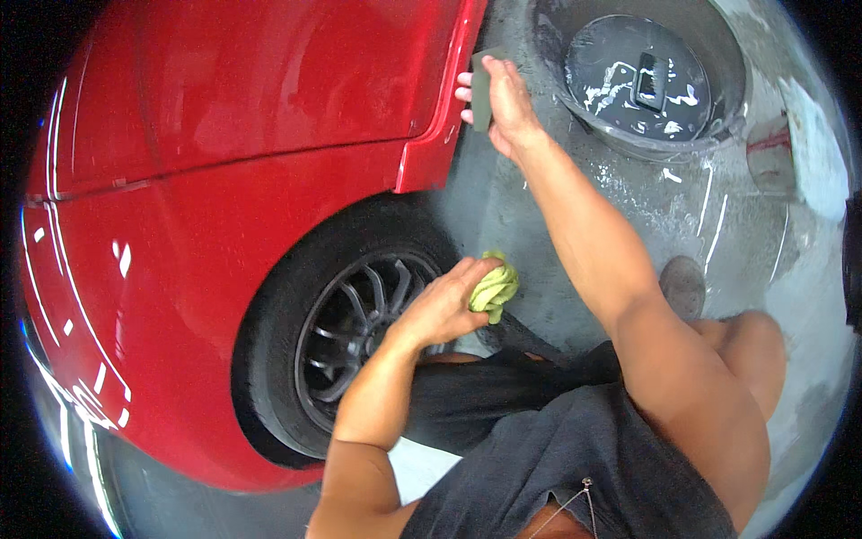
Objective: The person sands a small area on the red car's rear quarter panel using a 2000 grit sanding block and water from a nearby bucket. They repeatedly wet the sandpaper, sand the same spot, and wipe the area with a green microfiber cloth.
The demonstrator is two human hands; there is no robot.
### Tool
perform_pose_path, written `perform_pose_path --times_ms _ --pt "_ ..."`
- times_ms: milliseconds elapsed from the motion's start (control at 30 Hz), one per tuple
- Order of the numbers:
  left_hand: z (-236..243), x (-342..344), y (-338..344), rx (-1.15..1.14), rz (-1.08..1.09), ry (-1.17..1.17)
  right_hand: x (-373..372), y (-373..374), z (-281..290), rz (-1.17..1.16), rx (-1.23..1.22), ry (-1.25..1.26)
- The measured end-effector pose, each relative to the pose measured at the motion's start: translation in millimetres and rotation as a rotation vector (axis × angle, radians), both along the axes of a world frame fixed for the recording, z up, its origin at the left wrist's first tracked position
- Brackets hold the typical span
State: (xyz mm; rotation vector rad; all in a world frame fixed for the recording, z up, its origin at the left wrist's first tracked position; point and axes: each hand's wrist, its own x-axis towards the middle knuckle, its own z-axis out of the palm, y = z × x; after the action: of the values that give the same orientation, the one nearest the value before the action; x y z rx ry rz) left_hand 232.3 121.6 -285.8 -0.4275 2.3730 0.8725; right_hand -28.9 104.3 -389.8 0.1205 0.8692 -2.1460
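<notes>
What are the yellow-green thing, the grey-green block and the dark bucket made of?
Yellow-green thing in the left hand: soft matte cloth, judging by its bunched folds.
Grey-green block in the right hand: perhaps foam or rubber; it looks dull and straight-edged.
Dark bucket: probably plastic, given its dull, smooth-looking wall.

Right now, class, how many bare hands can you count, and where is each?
2. The left hand holds a yellow-green cloth in front of the spoked wheel; the right hand holds a grey-green pad near the red sill.
</notes>
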Motion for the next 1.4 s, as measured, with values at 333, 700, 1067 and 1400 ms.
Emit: perform_pose_path --times_ms 333,700,1067,1400 --pt "-0.6 -2.0 0.5 -0.025 0.018 -0.029 24.3 -37.7 -45.4 -0.056 0.115 0.098" --pt "-6.4 6.9 -13.9 -0.046 0.044 -0.063 15.2 -61.6 -21.1 -0.326 0.412 0.428" --pt "-13.8 -1.9 -22.8 -0.012 0.064 -0.091 38.4 -72.8 -10.0 -0.344 0.595 1.253" --pt "-16.2 -2.7 -29.6 0.013 0.072 -0.125 28.5 -79.6 -26.5 -0.383 0.725 1.368"
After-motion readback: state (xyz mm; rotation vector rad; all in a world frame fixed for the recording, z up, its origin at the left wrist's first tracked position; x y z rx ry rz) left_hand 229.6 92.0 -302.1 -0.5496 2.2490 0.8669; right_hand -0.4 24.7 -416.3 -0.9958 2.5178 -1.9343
